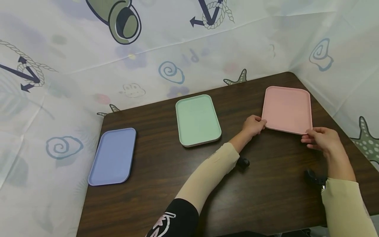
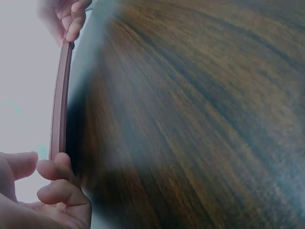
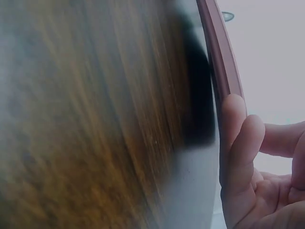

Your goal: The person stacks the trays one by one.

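Note:
At the far right of the table, both hands are at the near corners of a pink tray [image 1: 287, 110], a flat square with rounded corners and a low rim. My left hand [image 1: 254, 125] holds the near left corner, thumb at the rim and fingers curled below. The near right corner is in the grip of my right hand [image 1: 324, 140]. From the left wrist, the tray's thin edge [image 2: 59, 105] runs between the two hands. The right wrist view has fingers [image 3: 243, 148] against the underside of that edge. Whether the far edge touches the table cannot be told.
A green tray [image 1: 198, 120] lies at the table's back middle, left of the left forearm. Further left is a blue tray [image 1: 113, 156] near the left edge. The dark wooden table [image 1: 160, 184] meets a patterned cloth [image 1: 207, 49] behind and at both sides.

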Demonstrator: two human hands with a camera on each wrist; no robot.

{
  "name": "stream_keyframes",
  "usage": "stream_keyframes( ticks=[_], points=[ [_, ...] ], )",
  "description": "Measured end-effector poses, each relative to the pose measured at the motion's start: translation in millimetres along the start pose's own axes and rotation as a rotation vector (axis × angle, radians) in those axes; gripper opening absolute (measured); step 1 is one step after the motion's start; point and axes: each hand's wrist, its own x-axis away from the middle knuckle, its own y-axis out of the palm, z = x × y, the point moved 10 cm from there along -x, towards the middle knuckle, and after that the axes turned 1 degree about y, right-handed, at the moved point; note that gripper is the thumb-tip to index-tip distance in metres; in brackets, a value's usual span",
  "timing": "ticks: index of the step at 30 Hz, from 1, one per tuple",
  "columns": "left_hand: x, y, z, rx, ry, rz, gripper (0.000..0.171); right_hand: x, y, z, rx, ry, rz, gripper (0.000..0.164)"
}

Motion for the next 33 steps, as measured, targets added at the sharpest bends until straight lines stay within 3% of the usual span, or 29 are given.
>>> stream_keyframes(
  ticks=[5, 9, 18, 22, 28, 33],
  points=[
    [8.6, -1.7, -0.7, 0.025, 0.024, -0.022, 0.025, 9, 3, 0, 0.014, -0.021, -0.008, 0.022],
    [19.8, -7.7, 4.9, 0.060, 0.104, -0.039, 0.028, 18, 6, -1, 0.036, -0.034, -0.023, 0.023],
    [52.1, -35.2, 15.3, 0.111, 0.300, -0.139, 0.035, 38, 20, -20, -0.087, -0.139, -0.089, 0.018],
    [66.3, -49.4, 10.8, 0.115, 0.351, -0.172, 0.036, 46, 31, -29, -0.055, -0.186, -0.127, 0.018],
    [90.2, -75.0, 4.8, 0.091, 0.412, -0.137, 0.032, 54, 49, -41, 0.079, -0.241, -0.159, 0.021],
    [106.9, -100.7, -0.4, 0.141, 0.433, -0.091, 0.031, 60, 69, -52, 0.080, -0.277, -0.196, 0.021]
  ],
)
